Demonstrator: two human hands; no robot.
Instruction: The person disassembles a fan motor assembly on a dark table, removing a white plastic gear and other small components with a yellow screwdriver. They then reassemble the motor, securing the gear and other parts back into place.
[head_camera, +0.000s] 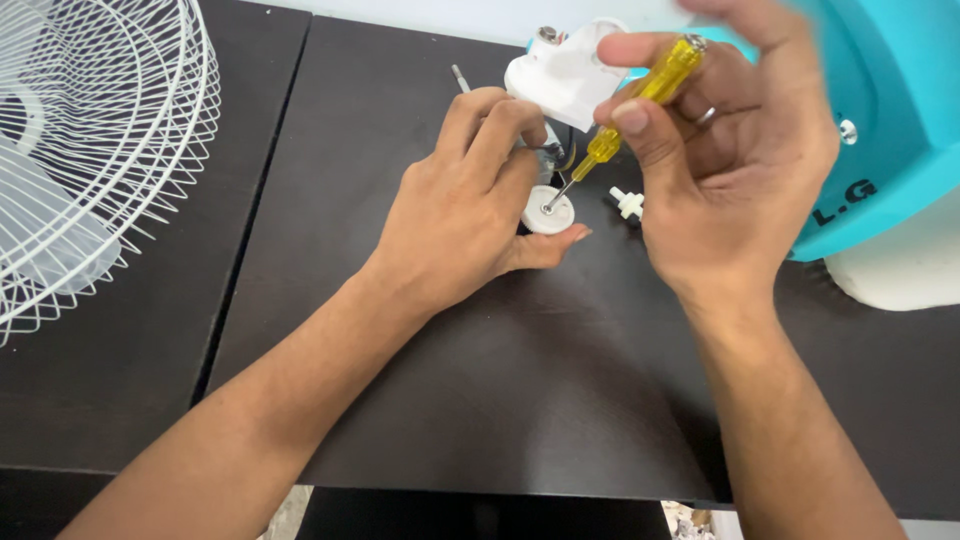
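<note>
1. Your right hand (735, 170) grips a yellow screwdriver (640, 100): thumb and fingers are clenched round the clear yellow handle, ring visible on one finger.
2. The screwdriver is tilted, handle up toward the top right, metal tip down and left, touching the centre of a small white round part (549, 211).
3. Your left hand (470, 215) steadies that white round part: thumb lies just below and against it, index and middle fingers curl over the top near a metal piece (549, 150). Fingers are bent, pinching, not flat.
4. The white round part sits on the dark table (500, 400), between both hands, near the middle of the view.
5. A white plastic housing (562, 72) stands just behind your left fingers, screw on its top edge. A thin metal shaft (460, 78) pokes out to its left.
6. A small white ridged knob piece (627, 203) lies on the table, just right of the screwdriver tip, beside your right palm.
7. A turquoise fan body (880, 120) with a white base fills the top right, partly behind your right hand.
8. A white wire fan guard (90, 150) lies at far left, well apart from both hands.
</note>
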